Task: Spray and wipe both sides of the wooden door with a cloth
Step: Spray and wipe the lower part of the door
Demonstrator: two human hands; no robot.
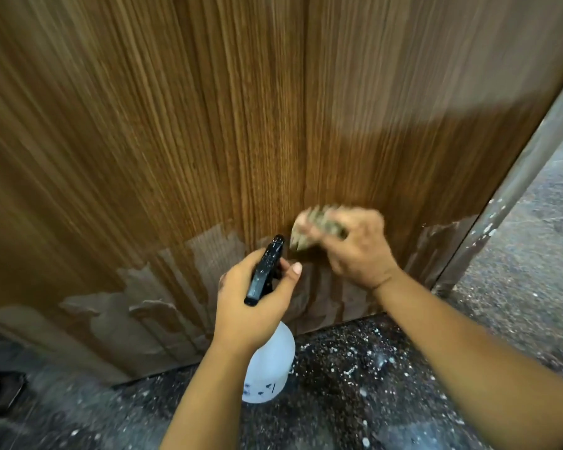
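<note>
Nearest, at about 6 o'clock in the head view, two bare forearms reach up from the bottom edge over a dark speckled floor (355, 378) dotted with pale flecks. The left hand (251, 300), just below centre, has its grip curled round the black trigger head of a spray bottle (268, 362); the thumb lies along the right side of the head, and the nozzle points toward 12 o'clock at the wood. The bottle's body is translucent white, hangs below the hand toward 6 o'clock, and bears a few small dark marks near its base.

Slightly farther, at about 2 o'clock from the left hand, the right hand (358, 251) grips a crumpled cloth (316, 228), fingers bunched around it. The cloth looks dull grey-beige and is blurred; it sits at the door's surface, though whether it actually touches the wood cannot be told.

Beyond both hands the wooden door (192, 131) fills most of the view from 9 o'clock through 12 to 2 o'clock. Its face is warm brown veneer with fine vertical grain and a vertical seam running down near the middle. Along the bottom edge, from 8 o'clock to 4 o'clock, the veneer is peeled or worn in ragged patches, showing a paler, greyish-tan layer underneath. A lighter band of glare crosses the upper right of the panel.

At 3 o'clock, the door's grey edge (514, 190) slants down, chipped and spotted with white, with more speckled floor past it.
</note>
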